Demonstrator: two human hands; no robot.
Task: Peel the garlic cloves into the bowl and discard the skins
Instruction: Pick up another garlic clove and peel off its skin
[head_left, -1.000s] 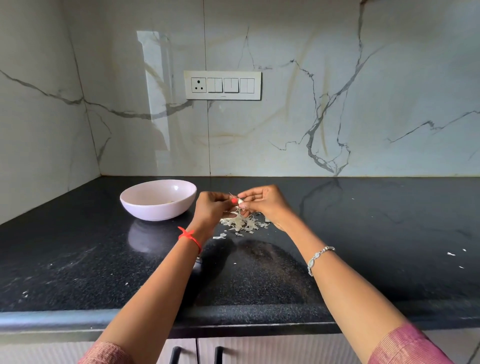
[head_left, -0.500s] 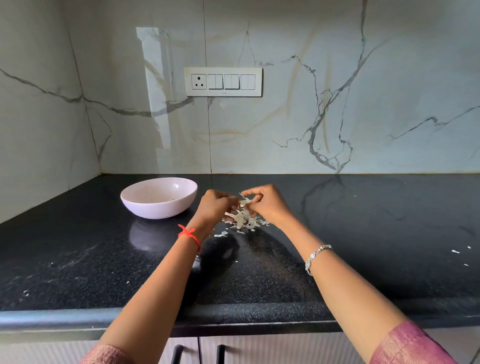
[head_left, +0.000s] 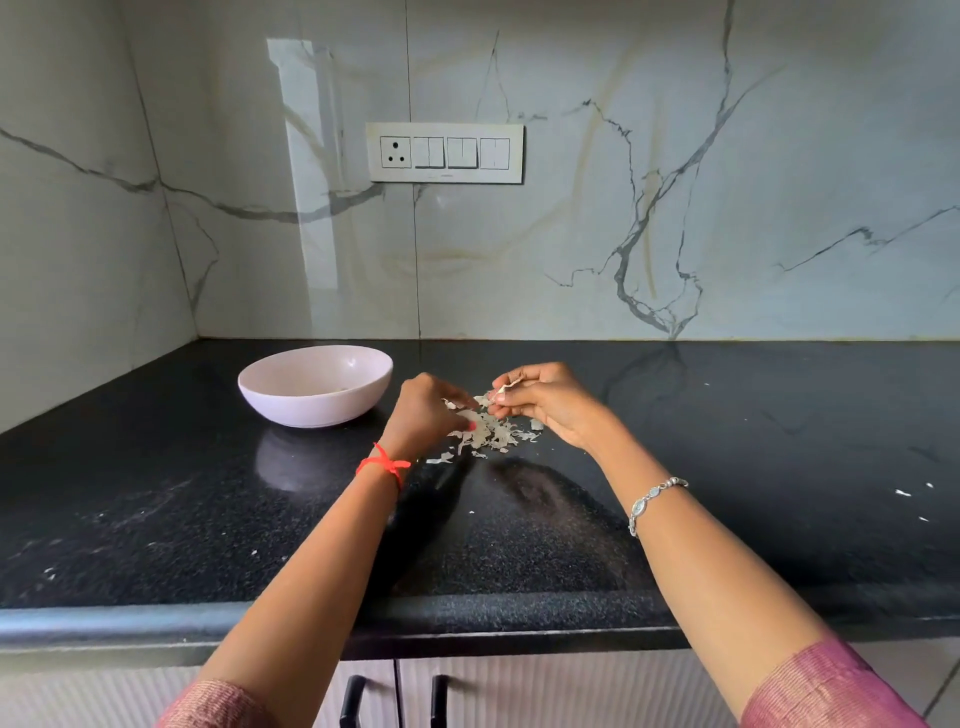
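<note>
1. The bowl (head_left: 311, 408) is sitting on the counter (head_left: 182, 509), left of both hands and near the left hand. It is holding a few pale bits, too small to identify. Risk: a careless leftward toss could be missing the rim or carrying skin in with it.
2. The left hand (head_left: 426, 410) is hanging low, its fingers curling down and one fingertip touching the skins (head_left: 491, 434). Whether it is clamping a clove is hidden, and no clove is plainly showing. Risk: a loosely held clove would be dropping into the heap and getting lost there.
3. The skins are lying in a loose heap on the counter between the hands. Risk: they are probably light, so a passing wrist or a draught could be scattering them.
4. The right hand (head_left: 553, 405) is pinching a strip (head_left: 508, 386) between thumb and fingertips, just above the heap. Risk: the strip could be tearing or clinging to the fingers on release.
5. Stray flecks (head_left: 903, 492) are lying well apart, far right. Risk: cleanup could be missing them.
</note>
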